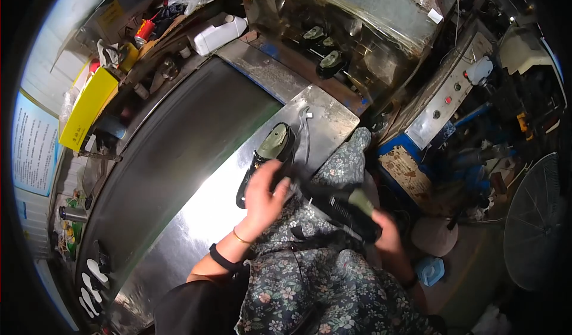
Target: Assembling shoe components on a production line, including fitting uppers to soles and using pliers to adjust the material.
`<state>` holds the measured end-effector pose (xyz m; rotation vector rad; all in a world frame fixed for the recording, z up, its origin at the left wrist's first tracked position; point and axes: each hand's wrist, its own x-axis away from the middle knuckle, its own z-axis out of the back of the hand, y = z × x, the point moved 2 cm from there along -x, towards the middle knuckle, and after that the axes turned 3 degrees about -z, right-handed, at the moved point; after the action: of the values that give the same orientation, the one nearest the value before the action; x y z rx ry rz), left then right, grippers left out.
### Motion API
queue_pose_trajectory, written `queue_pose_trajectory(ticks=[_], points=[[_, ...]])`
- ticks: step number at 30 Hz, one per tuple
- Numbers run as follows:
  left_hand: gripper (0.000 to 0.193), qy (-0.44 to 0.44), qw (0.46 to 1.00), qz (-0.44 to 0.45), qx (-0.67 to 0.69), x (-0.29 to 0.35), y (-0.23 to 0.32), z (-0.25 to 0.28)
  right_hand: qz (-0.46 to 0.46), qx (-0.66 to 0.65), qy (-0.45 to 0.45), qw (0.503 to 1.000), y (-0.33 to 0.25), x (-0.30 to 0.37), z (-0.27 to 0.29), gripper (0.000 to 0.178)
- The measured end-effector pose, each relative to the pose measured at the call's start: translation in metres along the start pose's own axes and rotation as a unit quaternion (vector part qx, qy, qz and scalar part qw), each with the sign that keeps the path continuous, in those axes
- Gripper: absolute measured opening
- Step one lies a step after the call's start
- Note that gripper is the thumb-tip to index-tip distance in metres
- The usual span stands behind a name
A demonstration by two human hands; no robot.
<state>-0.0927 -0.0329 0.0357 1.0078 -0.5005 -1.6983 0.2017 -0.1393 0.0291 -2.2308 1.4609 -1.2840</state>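
Observation:
A black shoe [342,207] with a pale green insert or last is blurred by motion above my lap. My right hand [388,235] is closed on its far right end. My left hand [263,197] is at the shoe's other end, thumb and fingers apart; whether it touches the shoe cannot be told. Behind that hand, a second black shoe [275,144] with a green inside lies on the shiny metal table [202,201], partly covered by my fingers. A grey strap or cord [307,134] lies beside this second shoe.
A dark conveyor belt [196,117] curves along the left. Several dark shoes, one at the back [331,61], stand in a metal-walled recess. White insoles [90,287] lie at the lower left. A control panel [444,97] and a large fan [536,222] are on the right.

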Motion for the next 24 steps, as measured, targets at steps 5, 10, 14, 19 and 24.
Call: queue_pose_trajectory(ticks=[5, 10, 14, 19, 24], points=[[0.051, 0.032, 0.972, -0.04, -0.231, -0.031, -0.051, -0.004, 0.346, 0.18, 0.101, 0.915, -0.072, -0.136, -0.045, 0.042], [0.064, -0.039, 0.99, 0.071, -0.116, -0.066, -0.081, -0.032, 0.425, 0.396, 0.185, 0.793, -0.097, -0.278, -0.025, 0.068], [0.053, 0.039, 0.92, 0.31, 0.239, -0.031, -0.128, -0.013, 0.252, 0.429, -0.04, 0.867, 0.007, -0.213, -0.085, 0.071], [0.06, 0.0, 0.781, 0.32, 0.537, -0.028, 0.027, -0.07, 0.278, 0.181, -0.091, 0.939, 0.02, -0.065, -0.105, 0.086], [0.066, -0.261, 0.922, -0.164, 0.234, -0.025, 0.103, -0.068, 0.312, 0.112, 0.036, 0.943, -0.109, 0.031, -0.019, 0.07]])
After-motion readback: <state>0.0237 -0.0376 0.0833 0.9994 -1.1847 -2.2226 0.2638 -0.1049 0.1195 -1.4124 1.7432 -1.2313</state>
